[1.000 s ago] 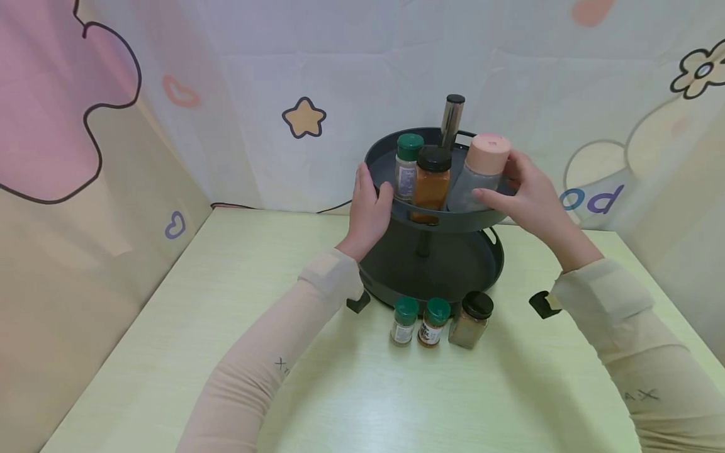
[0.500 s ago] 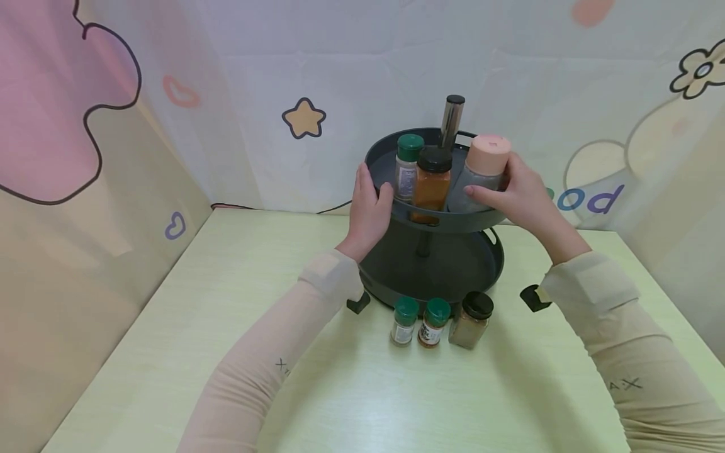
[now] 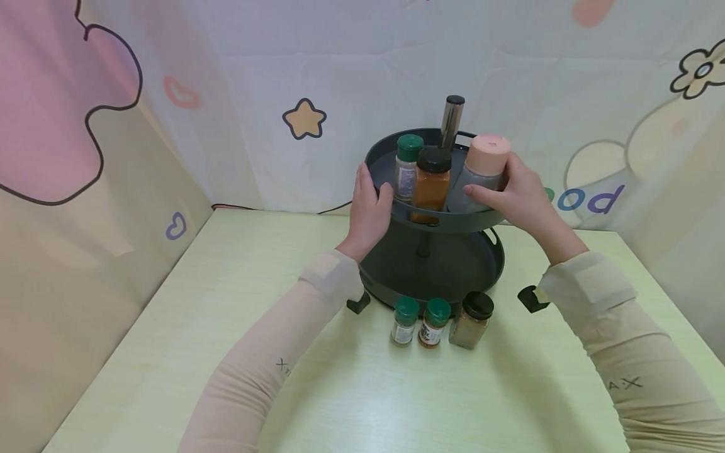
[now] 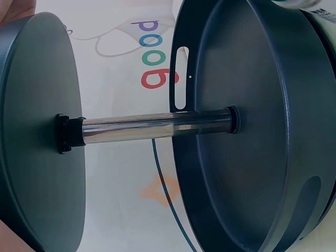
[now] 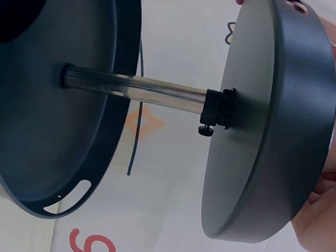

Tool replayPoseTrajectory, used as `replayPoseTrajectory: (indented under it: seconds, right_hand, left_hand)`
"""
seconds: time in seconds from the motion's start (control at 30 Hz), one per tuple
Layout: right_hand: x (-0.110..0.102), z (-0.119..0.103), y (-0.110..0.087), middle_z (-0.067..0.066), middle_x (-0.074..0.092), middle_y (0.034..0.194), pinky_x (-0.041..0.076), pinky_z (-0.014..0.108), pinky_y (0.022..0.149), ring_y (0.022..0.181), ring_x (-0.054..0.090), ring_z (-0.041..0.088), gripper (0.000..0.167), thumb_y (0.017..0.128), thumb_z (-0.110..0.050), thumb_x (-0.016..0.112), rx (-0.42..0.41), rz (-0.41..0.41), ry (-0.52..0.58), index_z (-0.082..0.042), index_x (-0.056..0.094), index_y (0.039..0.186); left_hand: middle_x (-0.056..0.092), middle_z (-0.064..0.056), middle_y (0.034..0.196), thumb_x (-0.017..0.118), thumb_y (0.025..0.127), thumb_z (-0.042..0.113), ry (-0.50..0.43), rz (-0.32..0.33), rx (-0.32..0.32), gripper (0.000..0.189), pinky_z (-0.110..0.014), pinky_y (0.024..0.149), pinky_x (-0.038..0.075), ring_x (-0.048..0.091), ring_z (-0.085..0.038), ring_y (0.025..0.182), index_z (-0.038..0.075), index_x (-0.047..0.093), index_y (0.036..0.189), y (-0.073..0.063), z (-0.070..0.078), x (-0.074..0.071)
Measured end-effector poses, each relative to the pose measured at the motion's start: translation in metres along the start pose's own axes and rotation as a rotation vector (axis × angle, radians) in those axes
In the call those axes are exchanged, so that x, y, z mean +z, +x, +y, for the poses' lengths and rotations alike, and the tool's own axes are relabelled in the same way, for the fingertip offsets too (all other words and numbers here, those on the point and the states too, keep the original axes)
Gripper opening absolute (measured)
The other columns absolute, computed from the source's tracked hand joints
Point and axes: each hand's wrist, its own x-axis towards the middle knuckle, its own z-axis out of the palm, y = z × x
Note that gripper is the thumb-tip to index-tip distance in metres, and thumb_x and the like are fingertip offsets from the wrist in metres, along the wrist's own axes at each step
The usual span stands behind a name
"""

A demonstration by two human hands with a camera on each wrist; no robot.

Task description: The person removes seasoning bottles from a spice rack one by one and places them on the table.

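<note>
A dark two-tier round rack [image 3: 464, 221] stands at the back of the table. On its upper tier, my right hand [image 3: 523, 195] grips a clear bottle with a pink cap [image 3: 488, 156], thumb across the front and fingers behind. My left hand [image 3: 369, 211] rests against the upper tier's left rim, fingers straight. Between the hands stand a green-capped spice jar [image 3: 408, 167], a black-capped jar of orange powder [image 3: 432, 182] and the rack's metal pole [image 3: 451, 119]. Both wrist views show the rack's underside and pole, with only slivers of hand at the edges.
In front of the rack's lower tier [image 3: 425, 270] stand two small green-capped jars [image 3: 403, 322] [image 3: 433, 324] and a black-capped jar [image 3: 470, 321]. A thin cable [image 3: 334, 208] runs along the table's back edge. A printed cloth [image 3: 255, 126] hangs behind.
My right hand has shifted slightly left, and its thumb reaches farther across the bottle. The left hand, the rack and the jars have stayed in place.
</note>
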Motion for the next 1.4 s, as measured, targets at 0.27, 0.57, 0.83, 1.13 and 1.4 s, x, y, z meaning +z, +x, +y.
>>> replayPoseTrajectory:
  seconds: [0.27, 0.57, 0.83, 1.13, 1.4]
  right_hand:
    - [0.002, -0.002, 0.000, 0.016, 0.043, 0.122, 0.040, 0.049, 0.090, 0.107, 0.046, 0.030, 0.068, 0.080, -0.032, 0.061, -0.006, 0.028, 0.035, -0.007, 0.026, 0.133]
    - [0.001, -0.003, 0.001, 0.015, 0.043, 0.124, 0.038, 0.051, 0.091, 0.108, 0.045, 0.030, 0.067, 0.081, -0.032, 0.059, -0.002, 0.046, 0.064, -0.008, 0.026, 0.133]
    - [-0.002, -0.008, 0.001, 0.014, 0.043, 0.124, 0.039, 0.051, 0.092, 0.109, 0.046, 0.030, 0.066, 0.081, -0.035, 0.058, -0.008, 0.091, 0.054, -0.008, 0.026, 0.133]
    - [-0.006, -0.015, 0.000, 0.015, 0.045, 0.124, 0.040, 0.051, 0.089, 0.107, 0.048, 0.031, 0.064, 0.081, -0.034, 0.057, -0.025, 0.121, 0.022, -0.007, 0.028, 0.132]
    - [-0.011, -0.021, -0.002, 0.010, 0.044, 0.123, 0.041, 0.050, 0.089, 0.107, 0.047, 0.028, 0.062, 0.081, -0.032, 0.059, -0.041, 0.134, 0.058, -0.013, 0.029, 0.132]
  left_hand:
    - [0.000, -0.003, 0.151, 0.030, 0.093, 0.032, -0.011, 0.002, 0.009, 0.062, -0.033, 0.111, 0.012, 0.004, -0.016, 0.138, 0.010, 0.000, 0.143, -0.001, 0.002, -0.001]
    - [-0.001, -0.001, 0.151, 0.029, 0.093, 0.032, -0.007, 0.002, 0.010, 0.062, -0.032, 0.111, 0.012, 0.003, -0.015, 0.138, 0.010, 0.000, 0.143, -0.001, 0.001, 0.000]
    - [-0.001, -0.001, 0.151, 0.030, 0.093, 0.032, -0.006, 0.002, 0.005, 0.062, -0.032, 0.111, 0.012, 0.003, -0.015, 0.138, 0.010, 0.000, 0.143, -0.002, 0.002, 0.000]
    - [-0.001, -0.002, 0.151, 0.029, 0.093, 0.032, -0.003, -0.004, 0.006, 0.062, -0.032, 0.111, 0.012, 0.003, -0.016, 0.138, 0.010, 0.000, 0.143, -0.003, 0.002, -0.001]
    - [-0.001, -0.003, 0.151, 0.029, 0.093, 0.031, 0.001, -0.001, 0.018, 0.062, -0.031, 0.111, 0.011, 0.002, -0.016, 0.138, 0.009, -0.001, 0.143, -0.002, 0.002, -0.001]
